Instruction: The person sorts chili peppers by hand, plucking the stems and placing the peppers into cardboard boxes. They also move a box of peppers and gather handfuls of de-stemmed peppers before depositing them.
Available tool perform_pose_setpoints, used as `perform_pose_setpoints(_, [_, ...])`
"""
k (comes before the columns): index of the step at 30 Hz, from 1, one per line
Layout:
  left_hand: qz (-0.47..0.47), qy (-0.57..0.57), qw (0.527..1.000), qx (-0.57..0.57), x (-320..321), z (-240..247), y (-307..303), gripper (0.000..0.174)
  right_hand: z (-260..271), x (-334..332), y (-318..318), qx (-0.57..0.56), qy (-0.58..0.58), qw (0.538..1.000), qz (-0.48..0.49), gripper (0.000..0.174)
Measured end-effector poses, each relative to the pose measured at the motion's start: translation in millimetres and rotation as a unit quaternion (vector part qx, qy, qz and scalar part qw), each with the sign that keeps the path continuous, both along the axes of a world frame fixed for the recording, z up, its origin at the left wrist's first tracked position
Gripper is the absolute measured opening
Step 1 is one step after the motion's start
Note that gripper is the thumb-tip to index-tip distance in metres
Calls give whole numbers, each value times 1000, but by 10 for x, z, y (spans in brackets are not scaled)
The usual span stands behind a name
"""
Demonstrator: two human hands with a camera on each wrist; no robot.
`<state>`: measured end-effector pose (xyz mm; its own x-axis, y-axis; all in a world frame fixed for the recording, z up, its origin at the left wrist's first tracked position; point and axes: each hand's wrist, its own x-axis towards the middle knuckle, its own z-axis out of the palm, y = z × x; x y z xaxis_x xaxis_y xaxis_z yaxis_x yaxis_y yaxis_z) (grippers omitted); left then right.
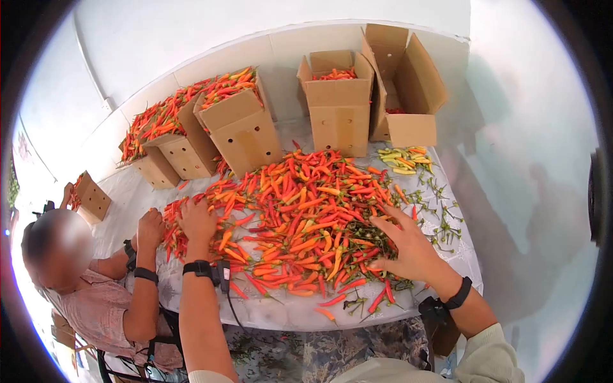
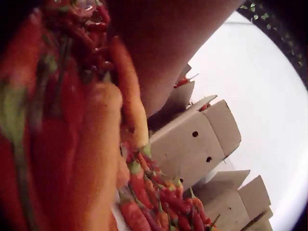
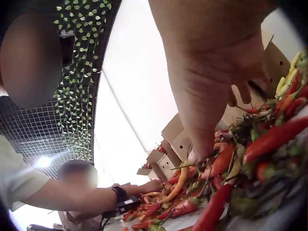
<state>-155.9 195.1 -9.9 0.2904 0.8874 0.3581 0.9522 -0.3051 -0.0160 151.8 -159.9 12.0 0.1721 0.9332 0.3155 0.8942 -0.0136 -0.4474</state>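
Observation:
A broad heap of red and orange chili peppers [image 1: 300, 210] covers the middle of the table. My left hand [image 1: 197, 220] reaches into the left part of the heap, its fingers down among the chilies. Close chilies [image 2: 98, 144] fill the left side of the left wrist view, where the fingers are hidden. At the heap's right side my right hand [image 1: 408, 246] is spread wide, thumb apart from the fingers, over a dark green clump of stems [image 1: 373, 236]. In the right wrist view the thumb of that hand [image 3: 207, 91] comes down onto the chilies.
Open cardboard boxes of chilies [image 1: 246, 137] line the back, with a tall box [image 1: 408, 89] at back right. Yellow chilies [image 1: 402, 161] and loose green stems [image 1: 444, 223] lie along the right edge. Another person [image 1: 121, 293] sits at left, hand [image 1: 151, 228] at the heap.

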Motion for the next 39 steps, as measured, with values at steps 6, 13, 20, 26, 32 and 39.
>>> perform_pose_setpoints(6, [-206,-71,975,55,430,398,-764,69,86,-50,-401,-112,-33,993,17,103])
perform_pose_setpoints(13, [-506,-33,857,-90,1263,295,-2145,88,-117,-65,-70,-34,-82,996,-3,93])
perform_pose_setpoints(20, [-462,-6,886,-51,1133,118,-1689,72,-178,139,363,7,-135,988,-76,75])
perform_pose_setpoints(26, [-372,18,927,-44,654,193,-1348,71,-161,207,518,22,-82,993,-87,76])
perform_pose_setpoints(32, [-230,52,972,-9,100,115,-940,66,-263,395,473,75,-33,994,-73,79])
perform_pose_setpoints(39, [-101,41,990,87,383,200,-1318,61,-212,443,366,104,27,994,-33,81])
